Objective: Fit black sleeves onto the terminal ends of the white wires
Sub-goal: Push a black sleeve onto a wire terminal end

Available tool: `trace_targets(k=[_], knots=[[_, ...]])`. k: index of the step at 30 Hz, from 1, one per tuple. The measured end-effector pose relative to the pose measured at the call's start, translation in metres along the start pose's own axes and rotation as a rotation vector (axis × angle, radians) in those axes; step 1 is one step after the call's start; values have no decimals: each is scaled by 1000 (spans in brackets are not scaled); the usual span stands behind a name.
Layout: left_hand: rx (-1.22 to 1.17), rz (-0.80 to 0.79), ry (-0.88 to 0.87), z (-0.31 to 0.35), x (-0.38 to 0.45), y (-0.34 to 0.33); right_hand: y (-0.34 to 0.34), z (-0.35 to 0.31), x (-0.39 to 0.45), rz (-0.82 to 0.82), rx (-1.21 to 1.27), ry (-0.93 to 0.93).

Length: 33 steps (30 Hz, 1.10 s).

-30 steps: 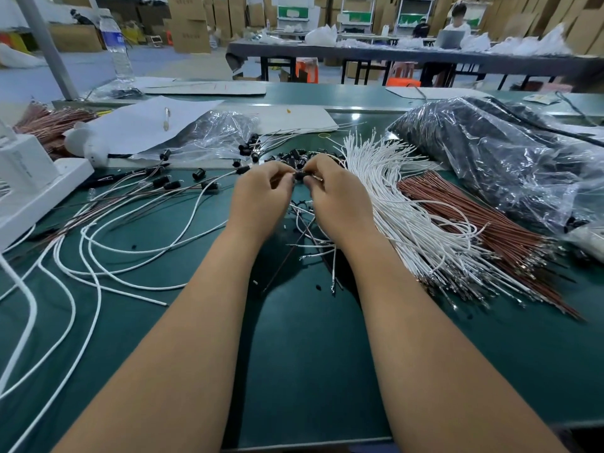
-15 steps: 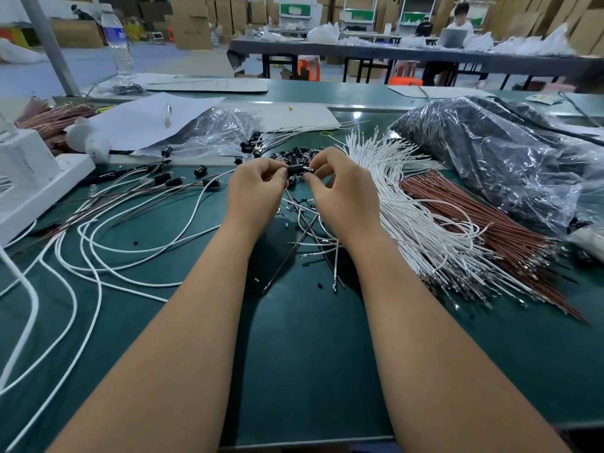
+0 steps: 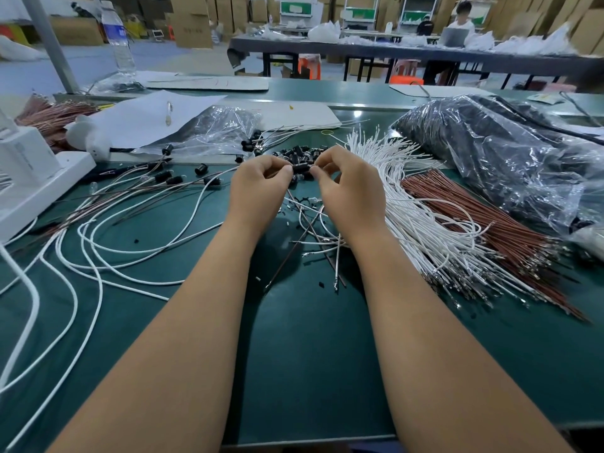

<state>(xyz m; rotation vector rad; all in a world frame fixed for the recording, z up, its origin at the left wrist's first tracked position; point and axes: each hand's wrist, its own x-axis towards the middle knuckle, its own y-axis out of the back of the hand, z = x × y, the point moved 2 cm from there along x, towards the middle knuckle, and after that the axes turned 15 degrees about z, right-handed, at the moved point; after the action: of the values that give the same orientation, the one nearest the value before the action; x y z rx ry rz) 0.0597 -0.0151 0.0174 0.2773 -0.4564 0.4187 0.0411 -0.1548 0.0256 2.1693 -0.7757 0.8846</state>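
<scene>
Two bare hands meet above the dark green desk (image 3: 310, 354). The left hand (image 3: 258, 188) and right hand (image 3: 349, 191) each pinch one end of a single small black cylindrical sleeve (image 3: 301, 168), fingers closed tight on it. Behind it lies one heap of loose black sleeves (image 3: 302, 152), too many to count. One fanned bundle of thin white wires (image 3: 408, 204) lies right, beside one bundle of brown wires (image 3: 483, 223).

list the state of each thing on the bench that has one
left hand: fingers pinched on black sleeve
right hand: fingers pinched on the same sleeve
loose sleeves pile: unfitted
white wire bundle: lying fanned out
water bottle: upright, capped
</scene>
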Motion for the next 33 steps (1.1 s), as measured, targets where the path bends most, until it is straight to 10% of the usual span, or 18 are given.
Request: trace_targets(k=[13, 23, 33], knots=[[-25, -51, -66, -2, 2, 0, -4, 1, 2, -114, 563, -634], [109, 7, -279, 1, -3, -8, -4, -2, 0, -3, 241, -302], [-110, 12, -61, 7, -4, -3, -5, 0, 2, 0, 450, -443]])
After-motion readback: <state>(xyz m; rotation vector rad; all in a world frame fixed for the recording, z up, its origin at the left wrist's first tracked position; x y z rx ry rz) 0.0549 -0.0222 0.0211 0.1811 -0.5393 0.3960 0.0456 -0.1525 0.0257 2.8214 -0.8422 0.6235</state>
